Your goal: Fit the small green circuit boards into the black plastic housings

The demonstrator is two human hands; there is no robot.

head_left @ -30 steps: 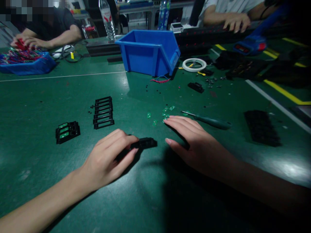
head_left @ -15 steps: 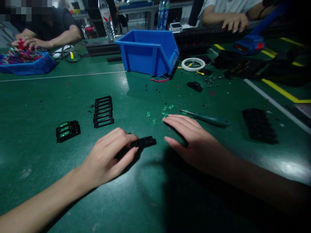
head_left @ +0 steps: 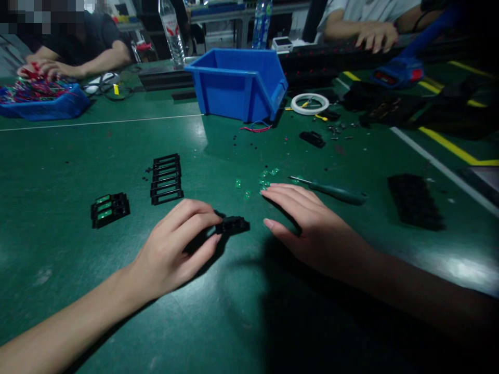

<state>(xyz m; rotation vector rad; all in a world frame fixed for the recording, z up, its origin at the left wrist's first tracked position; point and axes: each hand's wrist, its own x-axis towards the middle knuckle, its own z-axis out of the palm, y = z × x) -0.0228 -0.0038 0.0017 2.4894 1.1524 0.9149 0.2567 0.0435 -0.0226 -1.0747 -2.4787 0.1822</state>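
Note:
Between the thumb and fingers of my left hand [head_left: 181,239] is a small black plastic housing [head_left: 235,225], its right end sticking out just above the table. My right hand [head_left: 307,218] rests with its fingers stretched and the thumb apart. Its fingertips are at a loose group of small green circuit boards [head_left: 264,183]; whether they touch one is too small to tell. Two more green boards lie left of that group. To the left, a black housing block [head_left: 110,209] has several green boards set in it. Behind my left hand lies a black slotted frame [head_left: 166,179].
A screwdriver [head_left: 331,191] lies beyond my right hand. Farther right sits a black ribbed block [head_left: 415,201]. Behind stand a blue bin [head_left: 226,91], a tape roll [head_left: 310,104] and loose screws [head_left: 339,130]. Two people's hands are across the table, one at a tray of wires [head_left: 47,106].
My left fingers have shifted slightly and the black housing has turned a little in their grip. My right hand stays in place. Across the table, the left person's fingers have moved at the wires.

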